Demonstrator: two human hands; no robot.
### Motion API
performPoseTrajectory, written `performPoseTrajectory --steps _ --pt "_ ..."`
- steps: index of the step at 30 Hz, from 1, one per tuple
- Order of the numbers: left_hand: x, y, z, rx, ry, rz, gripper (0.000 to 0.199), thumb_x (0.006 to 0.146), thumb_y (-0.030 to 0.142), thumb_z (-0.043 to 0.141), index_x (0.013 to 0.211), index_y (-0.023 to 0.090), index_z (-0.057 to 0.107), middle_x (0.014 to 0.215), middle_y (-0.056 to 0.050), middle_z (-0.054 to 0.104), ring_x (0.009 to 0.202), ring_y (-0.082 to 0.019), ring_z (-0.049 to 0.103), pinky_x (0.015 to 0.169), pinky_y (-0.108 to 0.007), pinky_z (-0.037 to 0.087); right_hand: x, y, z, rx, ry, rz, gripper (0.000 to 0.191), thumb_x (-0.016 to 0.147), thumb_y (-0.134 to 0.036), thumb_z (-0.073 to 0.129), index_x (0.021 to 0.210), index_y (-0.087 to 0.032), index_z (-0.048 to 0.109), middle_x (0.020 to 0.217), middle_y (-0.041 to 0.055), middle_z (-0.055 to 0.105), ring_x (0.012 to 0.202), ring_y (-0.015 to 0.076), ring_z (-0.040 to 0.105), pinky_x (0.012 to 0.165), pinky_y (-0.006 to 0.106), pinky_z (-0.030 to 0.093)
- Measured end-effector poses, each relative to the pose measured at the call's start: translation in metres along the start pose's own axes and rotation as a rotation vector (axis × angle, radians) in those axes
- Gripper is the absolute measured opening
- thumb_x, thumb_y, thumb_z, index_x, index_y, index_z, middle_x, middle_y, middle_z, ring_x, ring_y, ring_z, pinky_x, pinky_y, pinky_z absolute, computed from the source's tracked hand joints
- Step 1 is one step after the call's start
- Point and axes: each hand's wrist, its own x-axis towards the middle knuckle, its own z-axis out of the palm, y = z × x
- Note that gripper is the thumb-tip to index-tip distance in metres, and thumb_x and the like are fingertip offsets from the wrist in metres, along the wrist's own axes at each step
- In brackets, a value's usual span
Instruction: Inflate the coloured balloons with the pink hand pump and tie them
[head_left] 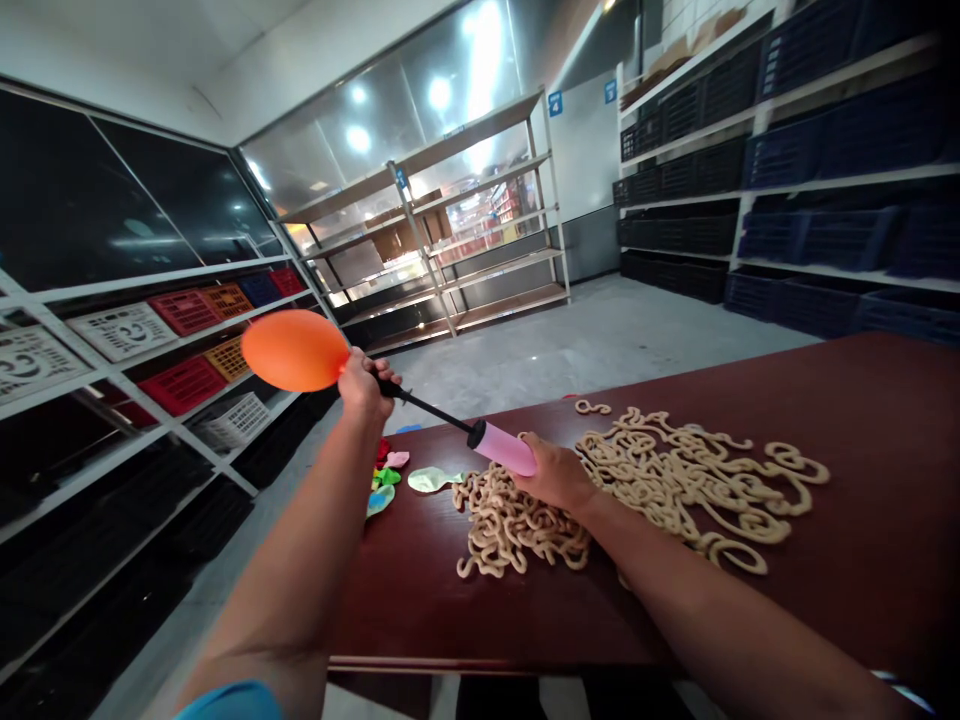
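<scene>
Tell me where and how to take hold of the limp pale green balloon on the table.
Probably best: pinch the limp pale green balloon across its broad, rounded body, coming from the near side. It lies flat on the glossy dark-red table, its narrow neck pointing right toward the tan, curled rope-like pieces; multicoloured limp balloons sit to its left.

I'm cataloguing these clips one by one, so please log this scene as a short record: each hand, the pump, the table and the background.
Left hand: holding inflated orange balloon by its neck, at the black end of balloon pump
Right hand: gripping the pink barrel
Pump rod: extended
Table: dark reddish-brown; tan curled strands, limp balloons
Background: shelving racks, plastic crates
</scene>
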Motion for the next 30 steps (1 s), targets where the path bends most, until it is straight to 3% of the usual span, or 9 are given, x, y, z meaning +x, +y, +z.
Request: performPoseTrajectory --steps 6,9,12,19,22,25,30 --pt "-0.043 -0.076 0.009 -0.015 -0.001 -0.119 0.035 0.082 0.038 0.045 0.058 0.019 0.028 0.046 0.003 0.037 0.035 -0.007 0.033 0.039 -0.021 0.031 -0.004 -0.002 -0.001 -0.010 -0.003 -0.015 0.039 0.072 -0.037 0.055 0.106 -0.020 0.047 0.087 0.0058 0.064 0.075 0.0210 0.061 0.062 0.028 0.035" --pt "-0.059 -0.093 0.012 -0.019 -0.028 -0.159 0.037 0.082 0.041 0.044 0.057 0.019 0.027 0.046 0.003 0.038 0.035 -0.007 0.034 0.039 -0.022 0.032 -0.005 -0.005 -0.004 0.002 -0.004 -0.005 0.038 0.073 -0.037 0.056 0.105 -0.019 0.047 0.088 0.0069 0.064 0.076 0.0212 0.061 0.062 0.028 0.035" --pt "-0.057 -0.083 0.011 -0.016 -0.031 -0.130 0.037 0.081 0.040 0.046 0.057 0.019 0.027 0.046 0.003 0.038 0.036 -0.008 0.035 0.040 -0.022 0.033 -0.005 -0.007 -0.006 0.016 -0.010 -0.024 0.038 0.073 -0.038 0.056 0.105 -0.020 0.047 0.089 0.0060 0.064 0.077 0.0205 0.060 0.063 0.028 0.035" --pt "-0.011 -0.003 0.002 0.010 0.004 -0.016 0.033 0.082 0.033 0.044 0.058 0.019 0.027 0.047 0.004 0.036 0.036 -0.007 0.033 0.039 -0.021 0.033 -0.001 -0.005 -0.010 0.010 0.021 -0.026 0.036 0.070 -0.040 0.058 0.099 -0.020 0.048 0.084 0.0042 0.063 0.074 0.0192 0.060 0.059 0.027 0.034" --pt "0.002 0.012 -0.002 0.019 0.004 0.009 0.032 0.083 0.032 0.041 0.057 0.019 0.026 0.047 0.004 0.035 0.036 -0.007 0.033 0.038 -0.020 0.031 0.000 -0.003 -0.005 0.017 0.021 -0.019 0.037 0.069 -0.040 0.058 0.099 -0.020 0.049 0.084 0.0035 0.063 0.073 0.0186 0.060 0.059 0.027 0.035" --pt "0.000 -0.002 -0.002 0.007 0.010 0.001 0.032 0.083 0.034 0.041 0.058 0.019 0.027 0.047 0.004 0.036 0.036 -0.007 0.032 0.038 -0.020 0.030 -0.001 0.000 0.000 0.002 0.019 -0.007 0.040 0.068 -0.041 0.058 0.102 -0.021 0.050 0.083 0.0036 0.063 0.071 0.0188 0.060 0.060 0.028 0.036" --pt "-0.033 -0.066 0.008 -0.009 0.023 -0.107 0.034 0.082 0.038 0.045 0.058 0.019 0.029 0.047 0.004 0.037 0.035 -0.006 0.033 0.039 -0.019 0.031 -0.003 0.001 0.000 -0.020 0.010 -0.006 0.040 0.069 -0.041 0.057 0.103 -0.021 0.050 0.084 0.0042 0.063 0.072 0.0192 0.060 0.061 0.028 0.037"
